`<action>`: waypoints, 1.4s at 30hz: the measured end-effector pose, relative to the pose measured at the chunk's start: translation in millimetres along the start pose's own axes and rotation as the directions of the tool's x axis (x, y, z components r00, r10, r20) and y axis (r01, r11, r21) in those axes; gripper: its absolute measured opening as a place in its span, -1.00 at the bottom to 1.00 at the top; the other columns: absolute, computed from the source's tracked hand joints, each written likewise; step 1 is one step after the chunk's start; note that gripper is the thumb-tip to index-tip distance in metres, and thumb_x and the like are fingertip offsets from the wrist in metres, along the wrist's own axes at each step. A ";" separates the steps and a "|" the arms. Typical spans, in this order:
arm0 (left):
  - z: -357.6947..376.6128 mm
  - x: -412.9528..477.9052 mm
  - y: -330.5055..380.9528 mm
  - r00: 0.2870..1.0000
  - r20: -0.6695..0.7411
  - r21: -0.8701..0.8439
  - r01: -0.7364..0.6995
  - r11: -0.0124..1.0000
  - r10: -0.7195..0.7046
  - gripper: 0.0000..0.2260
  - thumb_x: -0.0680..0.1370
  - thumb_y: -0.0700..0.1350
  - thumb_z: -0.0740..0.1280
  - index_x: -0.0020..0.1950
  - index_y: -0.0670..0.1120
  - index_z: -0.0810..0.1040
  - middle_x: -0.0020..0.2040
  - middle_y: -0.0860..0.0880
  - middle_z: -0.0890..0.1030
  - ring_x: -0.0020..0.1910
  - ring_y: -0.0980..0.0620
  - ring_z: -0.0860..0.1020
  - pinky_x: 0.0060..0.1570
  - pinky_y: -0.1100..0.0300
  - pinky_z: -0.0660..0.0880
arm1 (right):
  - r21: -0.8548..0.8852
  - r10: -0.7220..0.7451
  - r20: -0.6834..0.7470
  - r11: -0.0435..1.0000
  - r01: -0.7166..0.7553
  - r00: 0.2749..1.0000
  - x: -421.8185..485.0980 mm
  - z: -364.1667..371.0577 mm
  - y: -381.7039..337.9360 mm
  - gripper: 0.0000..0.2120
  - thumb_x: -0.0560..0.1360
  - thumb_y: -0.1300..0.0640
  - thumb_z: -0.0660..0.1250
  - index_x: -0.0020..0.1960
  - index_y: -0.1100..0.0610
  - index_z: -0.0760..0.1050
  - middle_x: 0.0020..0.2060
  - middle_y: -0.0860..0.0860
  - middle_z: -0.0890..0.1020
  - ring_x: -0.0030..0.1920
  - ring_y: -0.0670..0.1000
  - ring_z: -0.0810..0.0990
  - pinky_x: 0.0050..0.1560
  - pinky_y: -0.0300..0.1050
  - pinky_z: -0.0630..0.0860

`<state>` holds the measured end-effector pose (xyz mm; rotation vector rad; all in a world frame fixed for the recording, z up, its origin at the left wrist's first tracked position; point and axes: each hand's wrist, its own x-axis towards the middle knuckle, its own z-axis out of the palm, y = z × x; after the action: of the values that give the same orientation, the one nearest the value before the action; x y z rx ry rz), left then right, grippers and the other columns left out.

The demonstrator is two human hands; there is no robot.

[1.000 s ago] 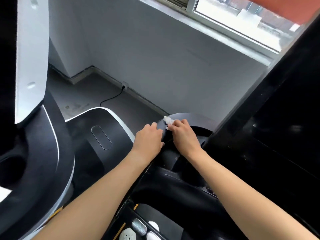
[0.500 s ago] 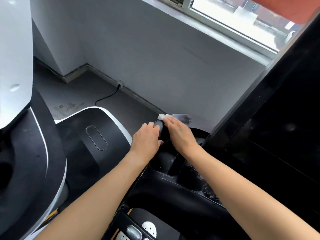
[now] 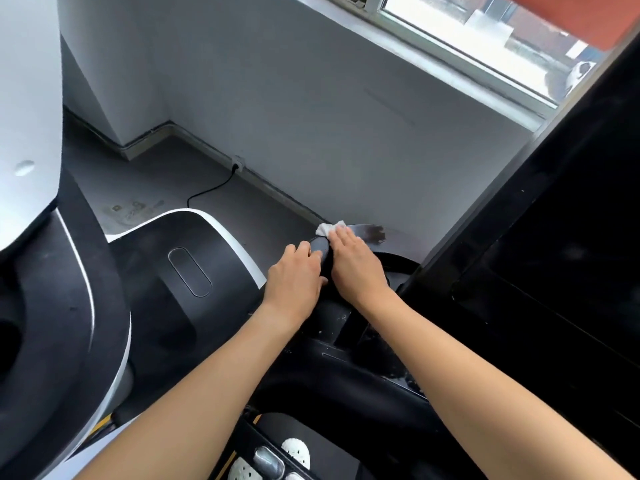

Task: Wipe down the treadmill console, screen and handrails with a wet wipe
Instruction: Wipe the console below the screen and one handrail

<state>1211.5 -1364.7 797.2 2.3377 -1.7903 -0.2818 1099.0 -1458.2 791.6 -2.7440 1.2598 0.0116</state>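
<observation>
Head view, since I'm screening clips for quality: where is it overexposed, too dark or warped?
Head view: the window is washed out, near white in parts; the black screen at right is so dark its detail is lost; the forearms loom large toward the bottom edge, as a wide lens does; the wipe under the right hand reads clearly, without glare or obvious blur.

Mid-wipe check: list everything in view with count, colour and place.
console: one, black, centre, under both arms
wipe: one, white, console's far edge
screen: one, black, right
buttons: several, silver and white, bottom edge
neighbouring machine: one, black with white trim, left
cable: one, black, on the grey floor beyond that machine
window: one, white frame, top right
left hand: one, fingers curled over the console edge
right hand: one, fingers flat, pressing the wipe
</observation>
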 end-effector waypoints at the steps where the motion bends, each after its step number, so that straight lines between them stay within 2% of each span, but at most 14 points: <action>1: 0.4 0.1 0.4 1.000 0.001 -0.003 0.001 1.000 -0.001 -0.63 0.63 0.15 0.34 0.36 0.00 0.48 0.19 0.03 0.45 0.16 0.01 0.44 -0.19 0.12 0.43 | -0.020 0.078 -0.008 0.997 -0.078 0.997 -0.6 -0.2 6.3 -0.45 0.58 0.30 0.14 0.57 0.29 0.18 0.57 0.22 0.24 0.57 0.15 0.20 0.51 -0.07 0.18; 6: 5.0 -2.7 2.7 1.000 -0.006 0.031 0.006 0.999 -0.006 -0.67 0.65 0.13 0.31 0.33 -0.01 0.45 0.17 0.01 0.43 0.13 0.01 0.43 -0.24 0.15 0.43 | -0.083 0.491 0.032 0.870 -0.487 0.871 -7.7 -5.4 19.2 -0.42 0.66 0.18 0.03 0.58 0.44 -0.02 0.58 0.36 0.07 0.61 0.27 0.04 0.59 0.08 0.07; 10: 6.2 -5.0 8.3 1.000 -0.020 0.063 0.025 0.998 -0.024 -0.68 0.66 0.10 0.30 0.33 -0.04 0.45 0.18 -0.01 0.44 0.13 -0.01 0.45 -0.24 0.14 0.45 | -0.131 0.457 0.072 0.886 -0.445 0.887 -12.7 4.2 -8.1 -0.33 0.72 -0.03 -0.02 0.57 0.47 -0.09 0.58 0.40 0.01 0.61 0.32 -0.02 0.61 0.14 0.01; 13: 6.8 -7.4 10.2 1.000 -0.025 0.092 0.018 0.996 -0.016 -0.67 0.67 0.10 0.29 0.33 -0.05 0.43 0.18 -0.02 0.45 0.13 -0.01 0.46 -0.23 0.17 0.39 | -0.179 0.410 0.087 0.903 -0.390 0.908 -24.6 5.5 -4.0 -0.32 0.72 -0.06 -0.03 0.58 0.45 -0.09 0.58 0.39 0.01 0.62 0.30 -0.02 0.61 0.12 0.01; 18: 7.8 -9.2 8.9 0.999 -0.037 0.096 0.012 0.995 -0.009 -0.66 0.67 0.10 0.28 0.36 -0.05 0.43 0.20 -0.01 0.47 0.14 0.00 0.47 -0.13 0.18 0.47 | -0.172 0.565 0.099 0.820 -0.545 0.819 -24.6 -7.3 9.5 -0.34 0.73 -0.04 -0.06 0.56 0.48 -0.06 0.56 0.44 -0.01 0.60 0.37 -0.02 0.59 0.18 0.03; 20: 8.3 -9.9 8.0 1.000 -0.031 0.090 0.010 0.996 -0.007 -0.64 0.68 0.10 0.27 0.40 -0.05 0.41 0.22 -0.01 0.46 0.15 0.00 0.46 -0.12 0.18 0.45 | -0.115 0.512 0.081 0.857 -0.502 0.855 -17.0 -6.1 3.4 -0.38 0.71 0.01 -0.01 0.54 0.49 0.05 0.53 0.45 0.12 0.55 0.36 0.11 0.56 0.14 0.12; 23: 7.9 -9.6 3.4 1.000 -0.025 0.051 0.000 0.999 0.002 -0.60 0.68 0.10 0.26 0.45 -0.05 0.39 0.27 -0.01 0.46 0.19 0.00 0.45 -0.11 0.16 0.48 | -0.076 0.167 0.114 0.984 -0.159 0.979 -13.3 1.2 -8.5 -0.41 0.66 0.05 0.12 0.54 0.40 0.13 0.54 0.35 0.19 0.55 0.26 0.16 0.54 0.07 0.18; 25: 6.6 -9.0 -1.4 1.000 -0.004 0.016 -0.020 1.000 0.021 -0.57 0.68 0.10 0.27 0.50 -0.03 0.37 0.32 -0.01 0.45 0.23 0.00 0.43 -0.03 0.14 0.52 | -0.079 0.003 0.179 0.997 0.012 0.984 -15.6 2.2 -6.8 -0.40 0.65 0.07 0.14 0.58 0.35 0.09 0.59 0.29 0.13 0.61 0.22 0.08 0.58 0.06 0.11; 27: 4.5 -10.0 -7.4 0.999 0.025 -0.046 -0.036 0.998 0.037 -0.51 0.67 0.10 0.28 0.55 -0.04 0.34 0.41 0.00 0.42 0.30 0.00 0.41 0.10 0.11 0.53 | -0.095 -0.016 0.128 0.995 0.028 0.992 -13.9 0.9 6.7 -0.48 0.64 0.12 0.10 0.55 0.28 0.19 0.57 0.23 0.23 0.58 0.16 0.18 0.55 0.02 0.14; 30: -1.0 -14.6 -17.0 0.996 0.069 -0.150 -0.044 0.988 0.055 -0.46 0.65 0.07 0.33 0.58 -0.06 0.32 0.54 0.01 0.34 0.42 -0.01 0.36 0.26 0.04 0.49 | -0.115 0.136 0.023 0.984 -0.133 0.990 -4.8 -0.5 30.2 -0.56 0.67 0.13 0.06 0.50 0.28 0.27 0.49 0.22 0.34 0.49 0.19 0.29 0.46 0.03 0.23; 33: -4.3 -22.8 -23.4 0.998 0.061 -0.182 -0.009 0.983 0.020 -0.49 0.62 0.08 0.37 0.51 -0.11 0.41 0.48 -0.02 0.40 0.40 -0.06 0.39 0.28 0.01 0.46 | -0.071 0.212 -0.008 0.975 -0.213 0.977 3.8 2.6 29.2 -0.57 0.69 0.11 0.04 0.50 0.27 0.27 0.49 0.22 0.32 0.50 0.20 0.26 0.45 0.08 0.26; 37: -1.5 -33.2 -30.4 0.998 0.016 -0.145 0.067 0.987 -0.065 -0.47 0.56 0.19 0.41 0.38 -0.13 0.50 0.29 -0.07 0.54 0.26 -0.10 0.49 0.23 0.00 0.48 | -0.035 -0.050 0.008 0.998 0.050 0.999 -3.7 11.2 -3.5 -0.55 0.58 0.23 0.07 0.46 0.18 0.30 0.49 0.17 0.33 0.47 0.19 0.30 0.39 0.07 0.33; 40: -2.7 -37.7 -33.2 0.996 -0.006 -0.116 0.089 0.989 -0.090 -0.56 0.53 0.21 0.41 0.20 -0.11 0.57 0.13 -0.06 0.60 0.14 -0.09 0.53 0.13 0.00 0.50 | -0.043 -0.264 0.061 0.963 0.266 0.963 -15.5 16.7 -20.0 -0.43 0.49 0.22 0.08 0.50 0.15 0.27 0.50 0.12 0.33 0.48 0.13 0.29 0.46 0.01 0.28; 42: -3.2 -40.9 -34.5 0.995 -0.002 -0.116 0.095 0.989 -0.096 -0.56 0.54 0.22 0.40 0.20 -0.10 0.58 0.13 -0.05 0.61 0.14 -0.08 0.54 0.15 0.01 0.50 | -0.080 -0.299 0.071 0.949 0.304 0.952 -13.5 13.0 -13.6 -0.41 0.49 0.22 0.05 0.53 0.12 0.25 0.52 0.08 0.32 0.48 0.12 0.29 0.48 0.02 0.27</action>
<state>1234.0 -1316.2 792.9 2.3432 -1.6149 -0.3798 1101.0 -1437.7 780.9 -2.9598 0.8320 0.1221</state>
